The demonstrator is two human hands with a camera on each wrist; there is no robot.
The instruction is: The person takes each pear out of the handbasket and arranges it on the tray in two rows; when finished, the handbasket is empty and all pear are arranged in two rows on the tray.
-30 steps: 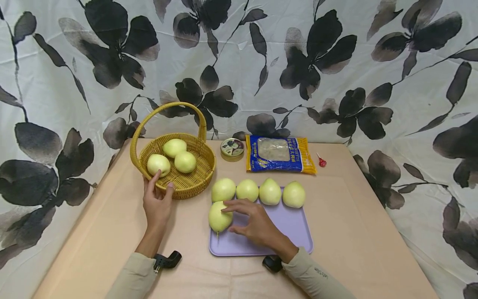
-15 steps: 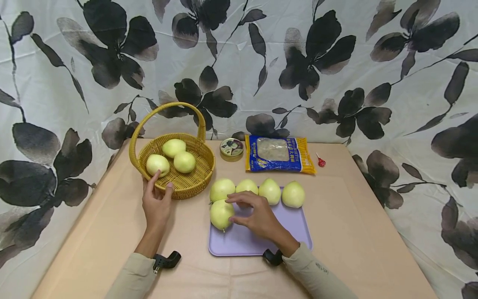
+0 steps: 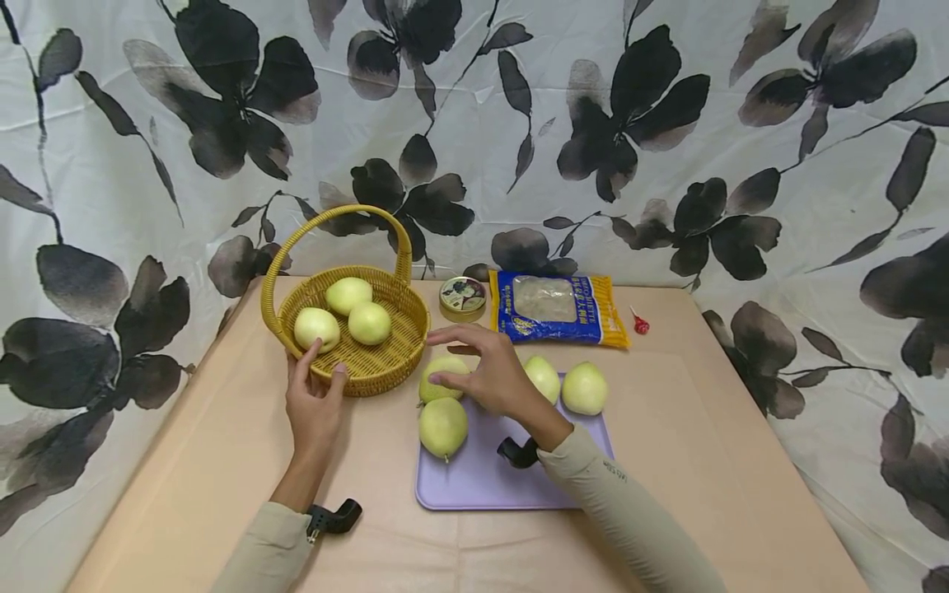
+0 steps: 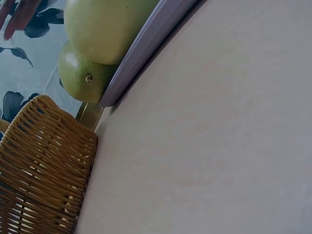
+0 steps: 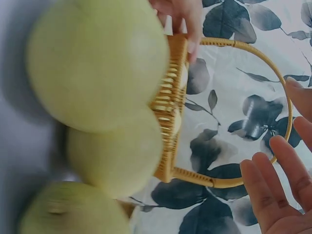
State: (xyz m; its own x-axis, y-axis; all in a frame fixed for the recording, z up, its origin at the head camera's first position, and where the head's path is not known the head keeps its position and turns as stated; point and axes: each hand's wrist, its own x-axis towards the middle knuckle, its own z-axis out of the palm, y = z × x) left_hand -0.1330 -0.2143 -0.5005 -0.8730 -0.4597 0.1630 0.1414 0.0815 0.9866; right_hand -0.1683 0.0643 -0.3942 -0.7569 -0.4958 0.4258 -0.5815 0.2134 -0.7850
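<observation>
A woven basket (image 3: 378, 375) with a tall handle stands at the back left, with three pale green pears (image 3: 370, 323) inside. My left hand (image 3: 315, 416) grips its near rim, the index finger reaching over the edge beside one pear. On the lilac tray (image 3: 504, 486) lie several pears, a row along the back and one pear (image 3: 443, 428) in front at the left. Above that row hovers my right hand (image 3: 489, 371), fingers spread and holding nothing. It covers part of the row in the head view; the right wrist view shows its fingers (image 5: 287, 161) apart from the pears.
Behind the tray stand a round tin (image 3: 462, 298) and a blue and yellow food packet (image 3: 556, 309). A red-wrapped lollipop (image 3: 640, 323) lies to the packet's right. A floral cloth (image 3: 519, 123) hangs behind the table (image 3: 704, 461).
My right hand has let go of the front-left pear, which now stands a little farther right, and has risen toward the back row. The left hand stays on the basket rim.
</observation>
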